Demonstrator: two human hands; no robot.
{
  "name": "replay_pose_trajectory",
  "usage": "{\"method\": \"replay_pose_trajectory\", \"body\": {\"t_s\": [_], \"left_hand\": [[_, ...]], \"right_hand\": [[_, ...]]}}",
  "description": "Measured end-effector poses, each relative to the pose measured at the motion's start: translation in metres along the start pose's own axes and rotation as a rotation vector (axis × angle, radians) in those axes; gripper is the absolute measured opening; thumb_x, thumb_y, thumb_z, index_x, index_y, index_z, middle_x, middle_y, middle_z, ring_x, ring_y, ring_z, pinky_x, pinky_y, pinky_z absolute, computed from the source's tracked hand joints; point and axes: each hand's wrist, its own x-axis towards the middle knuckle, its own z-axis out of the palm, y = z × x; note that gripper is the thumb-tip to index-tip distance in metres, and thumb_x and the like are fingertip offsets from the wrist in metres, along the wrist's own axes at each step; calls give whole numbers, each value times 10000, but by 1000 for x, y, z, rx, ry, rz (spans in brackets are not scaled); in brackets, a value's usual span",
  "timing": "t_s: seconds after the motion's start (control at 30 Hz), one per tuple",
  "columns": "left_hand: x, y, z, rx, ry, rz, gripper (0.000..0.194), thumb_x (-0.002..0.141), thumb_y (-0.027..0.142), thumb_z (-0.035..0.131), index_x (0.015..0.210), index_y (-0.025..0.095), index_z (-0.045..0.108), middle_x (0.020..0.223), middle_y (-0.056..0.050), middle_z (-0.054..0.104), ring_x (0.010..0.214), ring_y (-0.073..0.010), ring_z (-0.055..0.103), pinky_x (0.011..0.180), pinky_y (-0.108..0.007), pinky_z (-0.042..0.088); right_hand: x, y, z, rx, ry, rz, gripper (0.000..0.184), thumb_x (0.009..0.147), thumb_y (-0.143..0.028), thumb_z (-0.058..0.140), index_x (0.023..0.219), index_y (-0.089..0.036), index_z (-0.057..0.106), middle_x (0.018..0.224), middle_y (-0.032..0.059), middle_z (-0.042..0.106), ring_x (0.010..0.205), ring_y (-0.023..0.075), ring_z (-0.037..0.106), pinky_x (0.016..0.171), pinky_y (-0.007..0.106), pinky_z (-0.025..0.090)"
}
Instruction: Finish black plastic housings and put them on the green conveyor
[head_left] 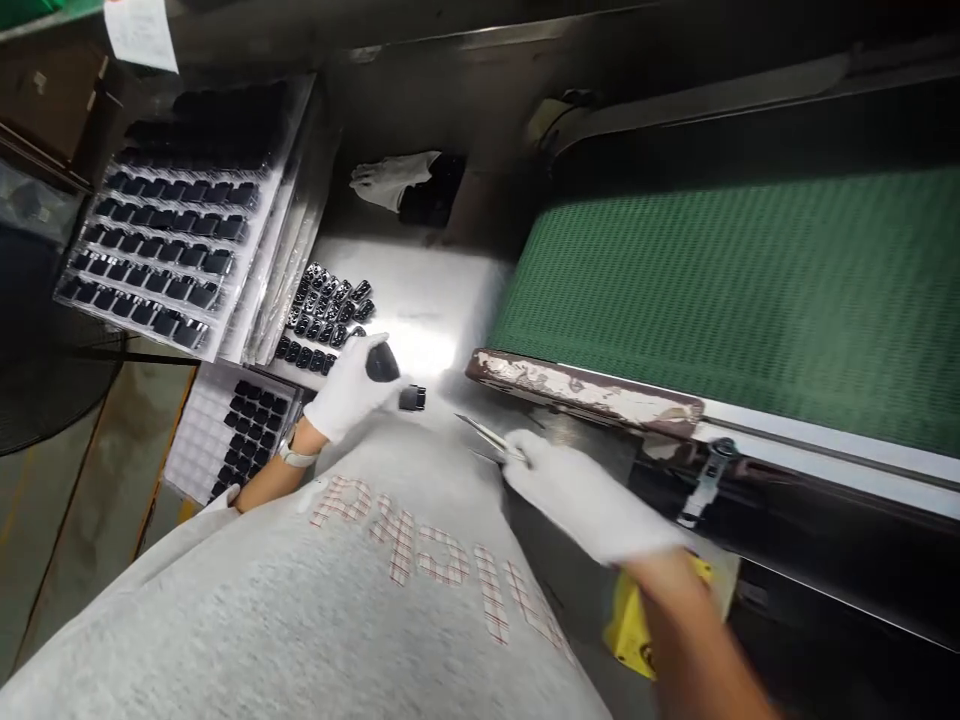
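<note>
My left hand (346,388), in a white glove, is closed round a small black rounded part (382,363) above the shiny metal worktop (420,290). Just right of that hand a small black block (412,398) lies on the worktop. My right hand (589,497), also in a white glove, grips thin metal tweezers (487,436) whose tips point left toward the block. A loose group of several small black parts (325,316) lies on the worktop just beyond my left hand.
A stack of clear trays (161,240) filled with black parts stands at the left. A lower white tray (225,430) holds more. A green conveyor belt (735,290) runs along the right. White gloves (394,180) lie at the back. A yellow object (630,625) sits under my right forearm.
</note>
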Motion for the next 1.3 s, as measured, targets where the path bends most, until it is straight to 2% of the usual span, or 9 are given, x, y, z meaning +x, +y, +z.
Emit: {"method": "replay_pose_trajectory", "body": {"t_s": [0.1,0.23,0.37,0.5,0.77,0.93,1.07,1.17,1.3], "left_hand": [[15,-37,23,301,-120,-101,575,850,282,709,1361,138,488,1314,-149,533,1203,-232,580,1054,-334,482],[34,-74,51,477,-232,-164,354,886,153,625,1234,102,582,1276,-181,549,1048,-246,651,921,-384,549],[43,-79,62,631,-286,-149,275,951,219,579,1210,124,585,1291,-122,579,1036,-205,638,889,-406,575],[43,-71,63,716,-321,-138,291,946,271,606,1199,128,599,1256,-110,603,1040,-203,637,880,-399,580],[34,-60,76,698,-347,-103,298,961,195,541,1251,132,572,1244,-118,592,1112,-244,605,936,-454,539],[11,-34,48,525,-345,-43,638,840,239,701,1412,108,452,1374,-243,495,1212,-359,569,986,-538,498],[-28,4,13,-36,-394,94,1094,670,495,845,1545,183,269,1506,-194,435,1351,-313,503,1104,-418,474],[-53,36,9,-588,-287,146,992,688,503,825,1503,197,350,1521,-173,434,1418,-310,443,1194,-436,390],[-61,66,18,-794,-117,130,824,643,478,863,1309,155,502,1309,-160,597,1256,-293,580,1120,-433,468]], "right_hand": [[52,-8,40,26,-41,91,160,897,-152,454,971,-149,595,881,96,681,778,182,619,667,257,375],[113,-28,82,41,40,58,322,913,-349,522,1141,-133,588,1130,166,636,947,233,629,733,275,402],[149,-44,100,91,89,-16,486,752,-340,684,1195,-157,599,1225,167,569,937,238,622,735,283,426],[161,-34,104,200,113,-95,388,708,-277,672,1076,-158,641,1150,138,598,915,227,604,748,286,442],[120,-26,91,647,79,-198,432,705,-424,630,1031,-144,582,1012,78,671,898,177,612,873,309,505],[74,-41,67,839,55,-285,531,654,-465,636,1077,-149,579,1004,83,686,910,182,643,908,330,523],[43,-54,45,985,173,-327,596,652,-399,678,1187,-157,571,1033,81,687,909,183,649,898,336,549],[23,-65,33,1052,244,-372,546,665,-382,704,1159,-166,615,1024,83,704,881,201,667,850,344,586],[6,-70,29,1025,317,-454,523,732,-379,716,1205,-167,644,1181,91,692,1079,241,665,1011,382,551]]}}
